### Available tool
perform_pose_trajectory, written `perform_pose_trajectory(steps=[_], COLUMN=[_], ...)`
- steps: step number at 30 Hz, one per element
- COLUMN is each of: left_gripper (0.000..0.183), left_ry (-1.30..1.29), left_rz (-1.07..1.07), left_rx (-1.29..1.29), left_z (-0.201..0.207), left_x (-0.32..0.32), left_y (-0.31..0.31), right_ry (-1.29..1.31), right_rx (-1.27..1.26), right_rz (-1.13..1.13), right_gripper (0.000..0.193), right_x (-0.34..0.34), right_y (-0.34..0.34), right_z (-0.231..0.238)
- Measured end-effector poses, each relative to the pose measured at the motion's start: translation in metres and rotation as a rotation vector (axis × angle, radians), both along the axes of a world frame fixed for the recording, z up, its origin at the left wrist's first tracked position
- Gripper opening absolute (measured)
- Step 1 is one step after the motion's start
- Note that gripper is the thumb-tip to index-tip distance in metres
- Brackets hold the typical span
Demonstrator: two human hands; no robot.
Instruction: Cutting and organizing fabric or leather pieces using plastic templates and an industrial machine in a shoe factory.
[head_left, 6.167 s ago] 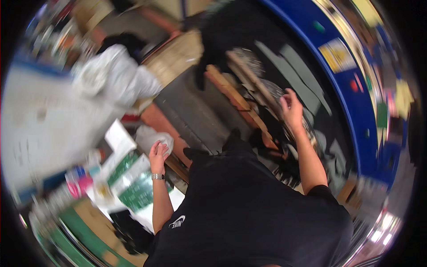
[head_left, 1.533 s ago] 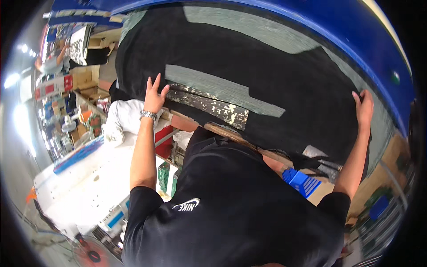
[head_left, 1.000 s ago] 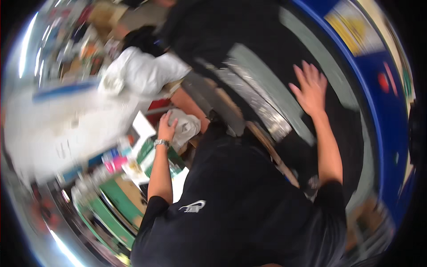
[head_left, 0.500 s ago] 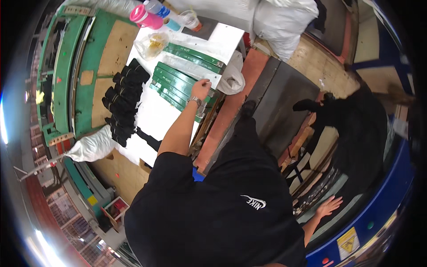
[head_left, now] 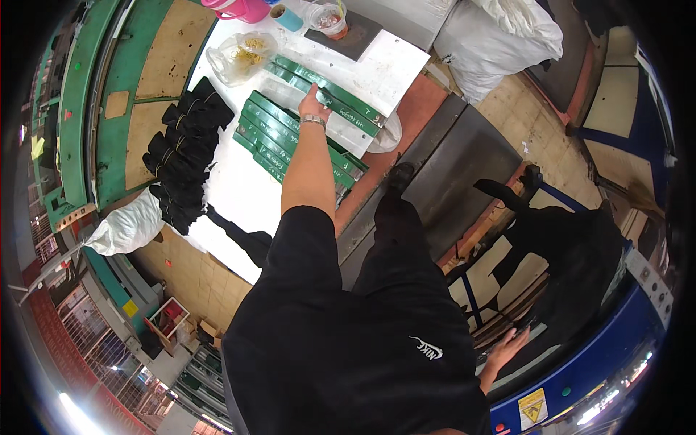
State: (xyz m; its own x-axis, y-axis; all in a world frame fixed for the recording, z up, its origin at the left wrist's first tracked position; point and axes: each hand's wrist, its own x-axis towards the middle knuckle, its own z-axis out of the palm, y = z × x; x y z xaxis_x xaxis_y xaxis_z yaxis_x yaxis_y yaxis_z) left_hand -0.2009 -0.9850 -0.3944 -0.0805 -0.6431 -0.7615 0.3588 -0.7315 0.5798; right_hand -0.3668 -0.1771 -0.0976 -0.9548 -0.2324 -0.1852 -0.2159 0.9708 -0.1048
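My left hand (head_left: 314,107), a watch on its wrist, is over the white table among long green bars. Its forefinger stretches toward the far pair of green bars (head_left: 330,93), and the thumb stands apart; nothing shows in the fingers. Just left of it lies a nearer row of green bars (head_left: 270,135) with white handwriting. Off to the right, my right hand (head_left: 505,351) has its fingers spread and appears to hold nothing. It is beside a pale rail of the blue machine (head_left: 602,377), close to a heap of black fabric (head_left: 573,268).
Bundled black knit pieces (head_left: 181,148) lie along the left of the white table (head_left: 243,210), with a single black piece (head_left: 243,233) nearby. Beyond are a bag of yellow bands (head_left: 243,54), a blue cup (head_left: 286,17) and a drink cup (head_left: 330,23). White sacks (head_left: 486,47) stand behind.
My left hand has moved forward from the near bars' end toward the far pair, its forefinger now extended. My right hand has shifted left along the machine, fingers still spread. The view has shifted.
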Motion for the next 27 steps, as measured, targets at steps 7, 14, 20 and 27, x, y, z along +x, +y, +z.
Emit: perform_pose_trajectory(steps=[7, 14, 20, 27], left_gripper=[0.038, 0.026, 0.044, 0.040], left_ry=[0.127, 0.004, 0.491, 0.575], left_rz=[-0.019, -0.222, -0.602, -1.072], left_rx=[0.120, 0.118, 0.062, 0.081], left_z=[0.005, 0.053, 0.181, 0.321], left_x=[0.001, -0.022, -0.100, -0.160], left_y=[0.005, 0.104, 0.256, 0.428], right_ry=[-0.073, 0.158, -0.371, -0.003], right_rx=[-0.021, 0.000, -0.626, -0.772], right_rz=[-0.124, 0.000, -0.461, -0.149], right_gripper=[0.064, 0.057, 0.043, 0.041], right_x=[0.021, 0.004, -0.030, 0.012], right_y=[-0.035, -0.048, -0.221, -0.198], right_z=[-0.005, 0.006, 0.107, 0.108])
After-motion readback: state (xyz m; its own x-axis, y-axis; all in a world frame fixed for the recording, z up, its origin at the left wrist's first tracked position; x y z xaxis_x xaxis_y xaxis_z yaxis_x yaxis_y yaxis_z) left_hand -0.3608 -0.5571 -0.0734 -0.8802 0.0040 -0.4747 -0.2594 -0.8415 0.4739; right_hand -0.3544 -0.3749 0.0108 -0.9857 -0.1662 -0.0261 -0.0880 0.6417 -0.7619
